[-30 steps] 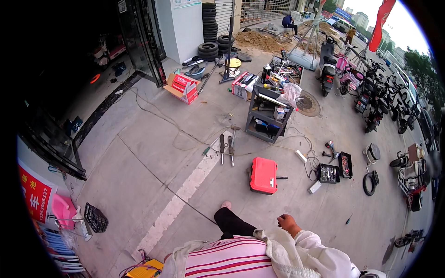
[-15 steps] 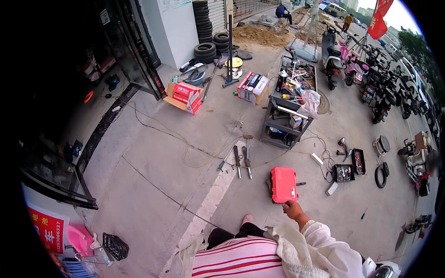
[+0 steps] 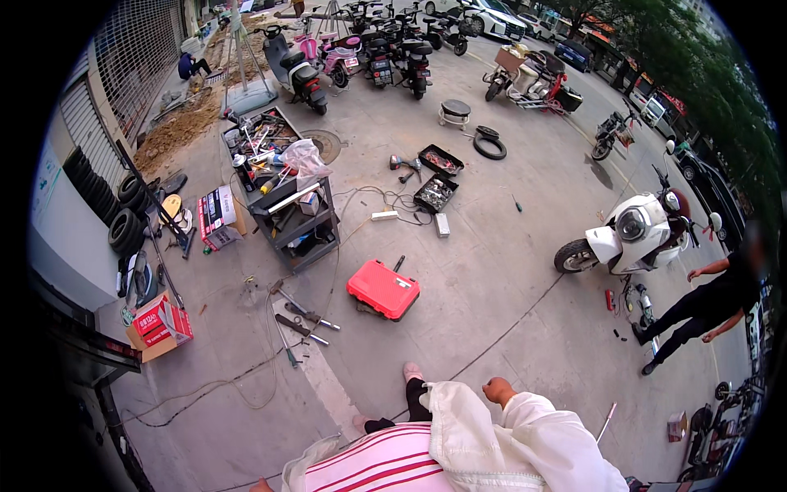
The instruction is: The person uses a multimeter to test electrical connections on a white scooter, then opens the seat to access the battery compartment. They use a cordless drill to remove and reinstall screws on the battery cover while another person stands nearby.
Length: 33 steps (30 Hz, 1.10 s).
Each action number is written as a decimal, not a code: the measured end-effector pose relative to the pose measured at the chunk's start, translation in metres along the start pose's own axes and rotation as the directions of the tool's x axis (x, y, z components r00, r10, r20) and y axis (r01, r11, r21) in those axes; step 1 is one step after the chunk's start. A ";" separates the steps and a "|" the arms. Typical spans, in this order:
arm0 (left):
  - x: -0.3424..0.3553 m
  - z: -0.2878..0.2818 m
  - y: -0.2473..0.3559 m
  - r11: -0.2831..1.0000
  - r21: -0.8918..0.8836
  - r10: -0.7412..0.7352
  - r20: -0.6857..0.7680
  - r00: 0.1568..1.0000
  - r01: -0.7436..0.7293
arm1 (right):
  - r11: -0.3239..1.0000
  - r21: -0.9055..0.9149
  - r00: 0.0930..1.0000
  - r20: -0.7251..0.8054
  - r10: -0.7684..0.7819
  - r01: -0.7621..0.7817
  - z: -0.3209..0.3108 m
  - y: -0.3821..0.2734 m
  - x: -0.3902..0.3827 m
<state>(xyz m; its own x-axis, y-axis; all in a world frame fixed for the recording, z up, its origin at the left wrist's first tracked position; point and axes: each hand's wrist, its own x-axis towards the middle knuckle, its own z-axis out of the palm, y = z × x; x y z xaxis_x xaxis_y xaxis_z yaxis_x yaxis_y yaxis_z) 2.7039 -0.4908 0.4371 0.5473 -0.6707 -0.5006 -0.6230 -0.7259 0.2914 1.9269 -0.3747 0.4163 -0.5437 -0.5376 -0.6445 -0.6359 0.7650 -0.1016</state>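
My right hand (image 3: 498,391), fingers curled, hangs over the concrete below the red case (image 3: 383,284); what it holds, if anything, is hidden. A sliver of my left hand (image 3: 261,486) shows at the lower edge, its fingers out of sight. Left of the case lie long-handled wrenches (image 3: 305,330) and a green-handled tool (image 3: 288,351). A black cart (image 3: 295,257) piled with tools stands beyond.
A white scooter (image 3: 605,244) stands right, beside a person in dark clothes (image 3: 721,299). Cables (image 3: 246,385) cross the ground. Boxes (image 3: 164,325) and stacked tyres (image 3: 123,232) are left. Open parts trays (image 3: 436,191) and parked scooters (image 3: 377,66) lie beyond.
The view has swung right, bringing the white scooter and standing person into sight and shifting the cart and red case leftward. My right hand stays low with curled fingers.
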 end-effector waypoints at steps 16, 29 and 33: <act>-0.077 0.061 0.231 0.817 0.176 0.532 0.138 0.835 -0.549 | 0.831 0.557 1.000 0.002 0.007 -0.006 0.081 0.022 -0.100; -0.074 0.092 0.081 0.970 0.221 -0.143 0.196 0.970 0.099 | 0.719 0.693 0.999 -0.018 -0.043 0.043 -0.051 0.069 0.014; -0.099 0.128 0.145 0.989 0.055 -0.151 0.339 0.929 0.141 | 0.649 0.758 0.996 -0.017 -0.089 0.071 -0.126 0.063 0.057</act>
<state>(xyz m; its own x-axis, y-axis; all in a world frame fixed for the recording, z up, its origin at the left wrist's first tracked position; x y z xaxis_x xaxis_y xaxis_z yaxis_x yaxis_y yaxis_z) 2.4881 -0.5105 0.4244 0.4126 -0.4615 -0.7853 -0.5698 -0.8034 0.1727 1.7868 -0.4022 0.4690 -0.4944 -0.6091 -0.6201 -0.0361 0.7271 -0.6855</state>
